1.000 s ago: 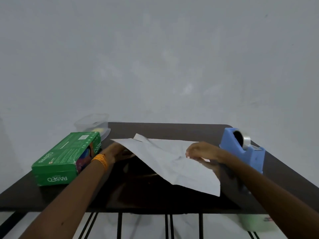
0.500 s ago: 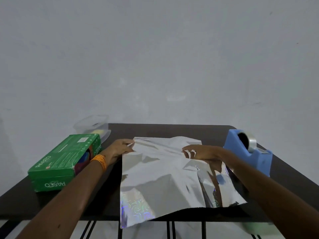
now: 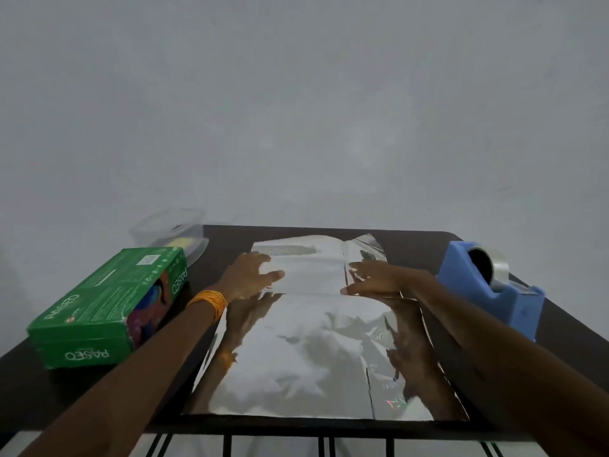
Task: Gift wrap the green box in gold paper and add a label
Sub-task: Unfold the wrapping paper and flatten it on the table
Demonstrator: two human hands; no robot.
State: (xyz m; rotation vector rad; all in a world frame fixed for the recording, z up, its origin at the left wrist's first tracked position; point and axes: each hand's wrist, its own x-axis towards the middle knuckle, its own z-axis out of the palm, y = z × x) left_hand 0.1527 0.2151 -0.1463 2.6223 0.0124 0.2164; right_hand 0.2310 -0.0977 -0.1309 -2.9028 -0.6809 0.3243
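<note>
The left hand (image 3: pixel 250 275) and right hand (image 3: pixel 379 278) press flat, fingers spread, on a shiny silvery paper sheet (image 3: pixel 296 357). Left of them, a green cardboard box (image 3: pixel 108 291) lies lengthwise, pointing away, angled slightly right.

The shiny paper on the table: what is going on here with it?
A person holds a sheet of reflective wrapping paper flat on the dark table. The left hand and the right hand both press on its far half, fingers spread. The green box lies unwrapped left of the sheet, with a clear plastic container behind it. A blue tape dispenser stands on the right. Wrapping has not yet begun.
</note>
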